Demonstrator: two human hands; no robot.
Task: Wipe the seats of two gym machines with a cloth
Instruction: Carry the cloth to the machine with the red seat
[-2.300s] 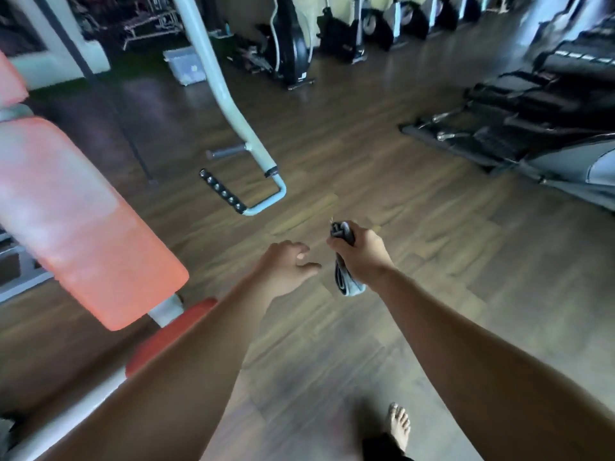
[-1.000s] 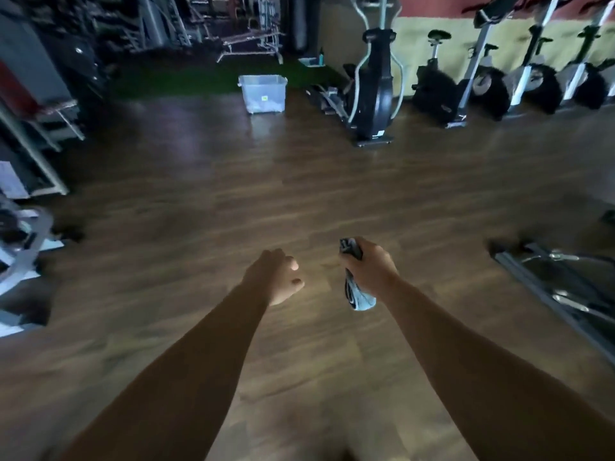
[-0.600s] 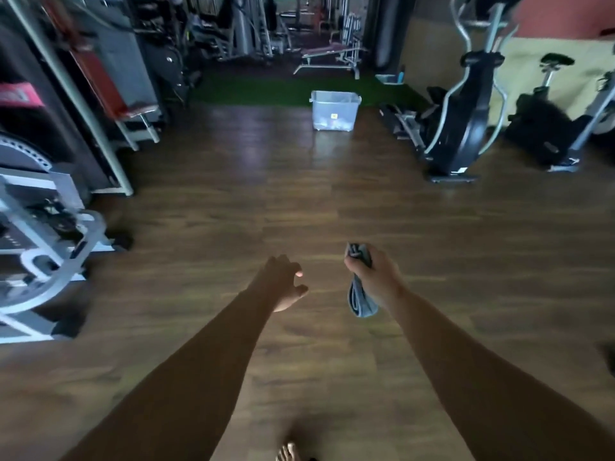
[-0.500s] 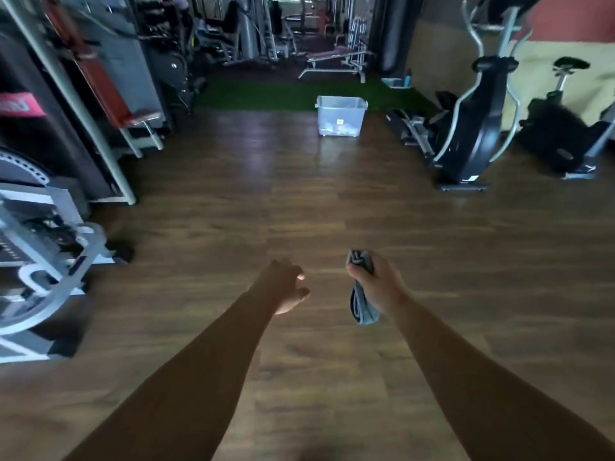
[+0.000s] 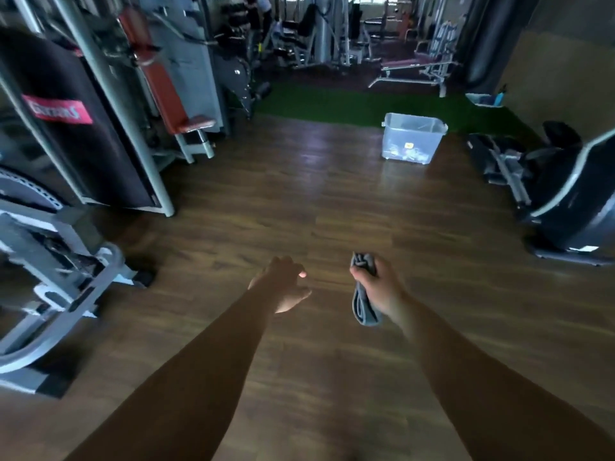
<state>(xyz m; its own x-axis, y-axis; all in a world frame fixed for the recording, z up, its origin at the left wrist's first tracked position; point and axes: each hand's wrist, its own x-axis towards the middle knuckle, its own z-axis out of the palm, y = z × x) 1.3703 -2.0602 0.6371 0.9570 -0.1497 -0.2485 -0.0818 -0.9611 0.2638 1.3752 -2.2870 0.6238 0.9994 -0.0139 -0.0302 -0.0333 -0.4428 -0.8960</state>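
The cloth [image 5: 361, 306] hung bunched in my right grip [image 5: 379, 287], fingers clamped round it, over the wood floor [image 5: 299, 201] near centre. My left grip [image 5: 283, 284] was loosely curled, holding nothing. The orange padded machine had dropped from view; a red seat [image 5: 196, 123] stood far left, probably next.

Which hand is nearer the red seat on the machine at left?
Left. The left hand, empty, is well short of the red seat and to its right; the right hand, gripping the cloth, is farther right still.
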